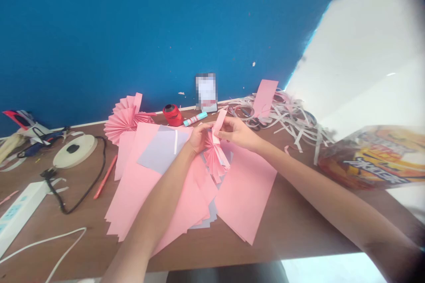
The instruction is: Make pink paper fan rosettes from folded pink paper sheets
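Note:
Over the middle of the table, both my hands grip a pink pleated paper fan (215, 159). Its folds spread downward and a flat strip sticks up at the top. My left hand (199, 138) is closed on the fan's left side, its fingertips partly hidden behind the paper. From the right, my right hand (236, 132) pinches the upright strip between thumb and fingers. Beneath lie overlapping pink paper sheets (245, 194) and a greyish-lilac sheet (161, 152) with a narrow white strip (175, 141) on it.
Finished-looking pleated fans (121, 119) stand at the back left. Near the wall are a red tape roll (172, 115), a glue stick (195, 119) and a propped phone (206, 93). Paper strips (292, 115) tangle at back right, beside a snack bag (378, 159). A power strip (23, 212) lies left.

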`<state>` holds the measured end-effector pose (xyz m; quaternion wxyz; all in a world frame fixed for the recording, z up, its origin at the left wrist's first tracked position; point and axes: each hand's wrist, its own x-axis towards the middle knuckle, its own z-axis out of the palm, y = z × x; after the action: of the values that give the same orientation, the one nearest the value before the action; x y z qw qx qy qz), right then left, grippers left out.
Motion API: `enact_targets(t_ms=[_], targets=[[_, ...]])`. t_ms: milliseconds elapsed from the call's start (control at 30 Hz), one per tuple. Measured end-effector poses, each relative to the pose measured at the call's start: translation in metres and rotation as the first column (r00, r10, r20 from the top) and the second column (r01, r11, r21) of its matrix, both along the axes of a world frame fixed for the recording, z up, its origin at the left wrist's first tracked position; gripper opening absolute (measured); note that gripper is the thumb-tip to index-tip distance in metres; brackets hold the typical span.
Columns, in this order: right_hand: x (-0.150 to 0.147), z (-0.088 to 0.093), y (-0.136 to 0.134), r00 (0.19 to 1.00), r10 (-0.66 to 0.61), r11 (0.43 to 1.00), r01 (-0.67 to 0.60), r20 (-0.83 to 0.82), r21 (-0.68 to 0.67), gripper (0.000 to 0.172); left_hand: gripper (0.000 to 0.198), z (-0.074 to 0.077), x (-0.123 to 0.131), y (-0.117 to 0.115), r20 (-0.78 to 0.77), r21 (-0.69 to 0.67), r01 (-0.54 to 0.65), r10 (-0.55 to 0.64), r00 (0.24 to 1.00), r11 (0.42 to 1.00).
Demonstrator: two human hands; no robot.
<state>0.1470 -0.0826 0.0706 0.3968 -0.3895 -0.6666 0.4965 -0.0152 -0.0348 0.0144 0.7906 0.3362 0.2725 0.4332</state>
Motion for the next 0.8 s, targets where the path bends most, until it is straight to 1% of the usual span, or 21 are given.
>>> enact_targets(t_ms=[133,233,333,467,533,667,800], targets=[[0.0024,0.0014,0.0018,0.999,0.033,0.999,-0.033,-0.006,-0.032,0.020,0.015,-0.0013,0.0003,0.0005,0.014,-0.015,-0.021,0.021,1.000,1.000],[0.0027,0.0020,0.0026,0.999,0.041,0.998,-0.042,-0.021,-0.045,0.019,0.017,-0.0009,0.0008,0.0006,0.034,-0.032,-0.001,0.002,0.999,1.000],[0.0024,0.0010,0.0033,0.997,0.052,0.997,-0.054,-0.052,-0.046,0.021,0.019,-0.0008,0.0008,0.0006,0.043,0.014,0.042,-0.042,0.998,0.999],[0.0023,-0.0024,0.0047,0.986,0.058,0.997,-0.065,-0.154,-0.040,0.037,0.023,-0.0018,-0.0007,0.0005,0.016,0.093,0.063,-0.065,0.998,0.994],[0.0027,-0.0039,0.0054,0.983,0.059,0.997,-0.067,-0.172,-0.043,0.041,0.023,-0.0024,-0.0018,0.0006,0.002,0.106,0.068,-0.069,0.998,0.992],[0.0046,-0.0051,0.0061,0.979,0.092,0.993,-0.103,-0.182,-0.053,0.043,0.022,-0.0035,-0.0030,0.0011,0.000,0.130,0.122,-0.123,0.992,0.984],[0.0059,-0.0050,0.0065,0.973,0.100,0.988,-0.122,-0.210,-0.095,0.040,0.023,-0.0034,-0.0025,0.0004,0.002,0.159,0.173,-0.176,0.984,0.972]])
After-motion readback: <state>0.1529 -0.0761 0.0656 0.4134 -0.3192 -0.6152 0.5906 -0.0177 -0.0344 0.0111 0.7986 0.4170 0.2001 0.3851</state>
